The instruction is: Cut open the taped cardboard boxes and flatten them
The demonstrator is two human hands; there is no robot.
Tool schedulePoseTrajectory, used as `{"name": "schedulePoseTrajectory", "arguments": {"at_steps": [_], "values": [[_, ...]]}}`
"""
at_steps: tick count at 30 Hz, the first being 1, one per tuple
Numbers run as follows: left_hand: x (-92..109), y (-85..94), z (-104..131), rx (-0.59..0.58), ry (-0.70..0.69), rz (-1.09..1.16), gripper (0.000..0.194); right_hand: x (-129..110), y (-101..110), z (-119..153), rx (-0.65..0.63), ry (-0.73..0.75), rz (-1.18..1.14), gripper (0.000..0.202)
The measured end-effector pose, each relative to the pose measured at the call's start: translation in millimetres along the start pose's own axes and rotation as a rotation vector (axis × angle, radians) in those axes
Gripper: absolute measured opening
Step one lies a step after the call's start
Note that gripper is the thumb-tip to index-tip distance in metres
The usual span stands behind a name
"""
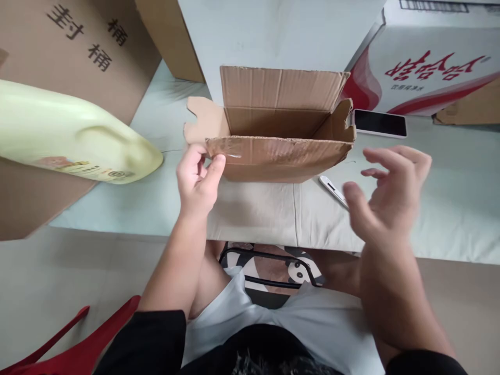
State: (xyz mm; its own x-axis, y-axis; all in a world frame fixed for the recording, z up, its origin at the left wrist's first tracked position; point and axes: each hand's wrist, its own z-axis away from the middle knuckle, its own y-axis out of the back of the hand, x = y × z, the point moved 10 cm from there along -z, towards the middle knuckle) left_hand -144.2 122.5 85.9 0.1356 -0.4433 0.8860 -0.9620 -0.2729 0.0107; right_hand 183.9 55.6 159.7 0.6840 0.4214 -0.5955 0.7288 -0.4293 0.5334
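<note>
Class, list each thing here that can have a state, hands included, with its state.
Cardboard box: open, back flap raised
Left hand: pinching the box's front edge
Right hand: open, apart from the box
Phone: face up, screen dark
White cutter: lying down, partly hidden
Pale yellow bottle: partly out of view, cap not visible

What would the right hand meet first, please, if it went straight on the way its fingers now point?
The right hand would probably meet the right end of the open cardboard box, though depth is unclear.
</note>
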Motion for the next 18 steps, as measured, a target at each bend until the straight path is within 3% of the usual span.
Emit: {"name": "schedulePoseTrajectory", "arguments": {"at_steps": [3, 7, 11, 15, 18], "values": [[14.0, 0.1, 8.4, -0.027, -0.014, 0.074, 0.033, -16.5, -7.3, -1.3, 0.011, 0.071, 0.17, 0.051], [34.4, 1.5, 17.3, -0.037, -0.094, 0.046, 0.024, -32.0, -7.3, -1.5, -0.029, 0.108, 0.182, 0.015], [51.8, 8.2, 20.6, 0.078, -0.18, 0.035, 0.01, -38.7, 1.9, 3.8, -0.052, 0.166, 0.006, 0.034], [64.3, 7.1, 24.2, 0.103, -0.227, -0.044, 0.015, -30.8, 7.0, 2.9, -0.03, 0.131, -0.087, 0.037], [49.6, 3.2, 28.8, 0.007, -0.1, -0.076, 0.035, -25.6, -1.0, -1.0, -0.088, 0.1, -0.113, 0.027]]}}
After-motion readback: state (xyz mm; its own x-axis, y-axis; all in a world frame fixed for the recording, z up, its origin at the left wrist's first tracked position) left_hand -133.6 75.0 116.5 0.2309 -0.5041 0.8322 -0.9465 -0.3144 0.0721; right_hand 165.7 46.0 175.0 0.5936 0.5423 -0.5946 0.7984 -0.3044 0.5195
